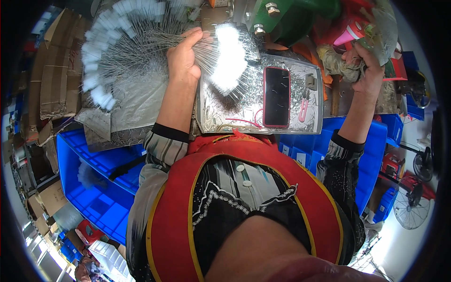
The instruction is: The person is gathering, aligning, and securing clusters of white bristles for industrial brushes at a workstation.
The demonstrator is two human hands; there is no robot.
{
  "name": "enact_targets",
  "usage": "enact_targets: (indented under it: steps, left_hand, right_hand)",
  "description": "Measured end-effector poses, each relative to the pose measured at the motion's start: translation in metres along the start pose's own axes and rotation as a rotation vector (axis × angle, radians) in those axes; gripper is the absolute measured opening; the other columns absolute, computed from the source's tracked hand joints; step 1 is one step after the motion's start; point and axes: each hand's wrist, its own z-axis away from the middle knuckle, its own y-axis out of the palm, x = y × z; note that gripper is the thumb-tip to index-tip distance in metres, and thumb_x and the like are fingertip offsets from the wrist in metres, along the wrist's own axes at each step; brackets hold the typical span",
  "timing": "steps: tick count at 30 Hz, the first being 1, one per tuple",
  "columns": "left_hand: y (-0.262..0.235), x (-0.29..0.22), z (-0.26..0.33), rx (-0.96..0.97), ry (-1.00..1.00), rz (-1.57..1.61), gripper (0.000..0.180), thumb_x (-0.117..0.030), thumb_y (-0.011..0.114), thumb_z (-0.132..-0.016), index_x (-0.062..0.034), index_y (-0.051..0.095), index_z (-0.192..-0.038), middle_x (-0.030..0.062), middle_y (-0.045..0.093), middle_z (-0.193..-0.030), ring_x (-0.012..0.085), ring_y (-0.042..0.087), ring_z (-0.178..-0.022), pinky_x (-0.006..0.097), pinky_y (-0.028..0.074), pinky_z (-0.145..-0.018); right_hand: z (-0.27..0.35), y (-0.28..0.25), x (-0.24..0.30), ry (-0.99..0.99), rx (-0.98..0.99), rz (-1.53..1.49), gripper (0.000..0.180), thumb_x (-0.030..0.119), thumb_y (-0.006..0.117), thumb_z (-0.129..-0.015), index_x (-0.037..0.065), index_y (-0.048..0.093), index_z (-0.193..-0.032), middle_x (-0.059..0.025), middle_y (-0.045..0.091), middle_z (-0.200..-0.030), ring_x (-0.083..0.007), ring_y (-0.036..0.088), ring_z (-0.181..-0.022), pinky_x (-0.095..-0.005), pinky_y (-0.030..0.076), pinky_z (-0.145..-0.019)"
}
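**Wire bundle in one hand, rag in the other**

From the head view, the left hand (182, 58) has its grip closed around a fan of thin metal wires (127, 42) with white tips, the strands spreading out to the left and right of the fist above the foil-lined tray (213, 117). A dark phone (276, 96) lies in that tray. The right hand (367, 70) clutches a crumpled rag (338, 66) on the cluttered worktop, well apart from the wires.

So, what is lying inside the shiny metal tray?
Inside the metal tray lie a dark phone in a red case, a pink clip, loose thin wires and a red strand. What lies under the phone is hidden.
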Motion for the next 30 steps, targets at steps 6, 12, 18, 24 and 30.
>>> enact_targets:
  steps: [6, 12, 18, 24, 30]
  left_hand:
    - [0.001, -0.001, -0.001, -0.01, 0.013, -0.031, 0.012, 0.007, 0.06, -0.07, 0.0056, 0.059, -0.082, 0.0168, 0.062, -0.082, 0.023, 0.061, -0.068, 0.032, 0.052, -0.061]
    - [-0.005, -0.001, -0.001, 0.052, 0.004, 0.01, 0.021, 0.006, 0.06, -0.071, 0.0063, 0.056, -0.091, 0.0173, 0.062, -0.085, 0.0232, 0.061, -0.074, 0.032, 0.052, -0.064]
    - [-0.007, -0.002, 0.006, 0.088, 0.004, 0.059, 0.023, 0.005, 0.058, -0.073, 0.0059, 0.054, -0.096, 0.0198, 0.061, -0.091, 0.0253, 0.061, -0.079, 0.033, 0.051, -0.066]
    - [-0.004, -0.001, 0.003, 0.058, -0.001, 0.04, 0.023, 0.004, 0.059, -0.073, 0.0057, 0.055, -0.096, 0.0187, 0.062, -0.09, 0.0241, 0.061, -0.078, 0.032, 0.051, -0.067]
    - [-0.003, 0.0, 0.004, 0.038, -0.001, 0.055, 0.021, 0.005, 0.059, -0.073, 0.0059, 0.056, -0.094, 0.0182, 0.062, -0.089, 0.0238, 0.061, -0.078, 0.032, 0.051, -0.069]
  right_hand:
    - [0.004, 0.004, -0.062, -0.324, 0.045, -0.103, 0.01, 0.002, 0.055, -0.074, -0.005, 0.057, -0.066, -0.011, 0.055, -0.057, -0.0183, 0.052, -0.051, -0.0305, 0.044, -0.055]
    - [0.012, 0.011, -0.035, -0.115, -0.041, -0.038, 0.019, 0.003, 0.051, -0.076, 0.0, 0.048, -0.057, -0.0086, 0.043, -0.052, -0.0213, 0.048, -0.052, -0.0355, 0.045, -0.063]
    - [0.003, 0.009, 0.001, -0.064, -0.027, 0.021, 0.016, 0.002, 0.055, -0.074, -0.001, 0.05, -0.059, -0.0075, 0.042, -0.051, -0.0189, 0.046, -0.048, -0.0344, 0.045, -0.057]
    - [0.001, 0.004, -0.009, -0.079, -0.045, 0.058, 0.014, 0.002, 0.055, -0.074, -0.002, 0.051, -0.061, -0.0082, 0.043, -0.052, -0.0191, 0.047, -0.048, -0.0343, 0.045, -0.058]
    - [0.003, 0.005, -0.008, -0.073, -0.034, 0.049, 0.013, 0.002, 0.053, -0.075, -0.002, 0.051, -0.063, -0.0086, 0.044, -0.052, -0.0193, 0.047, -0.048, -0.035, 0.046, -0.06]
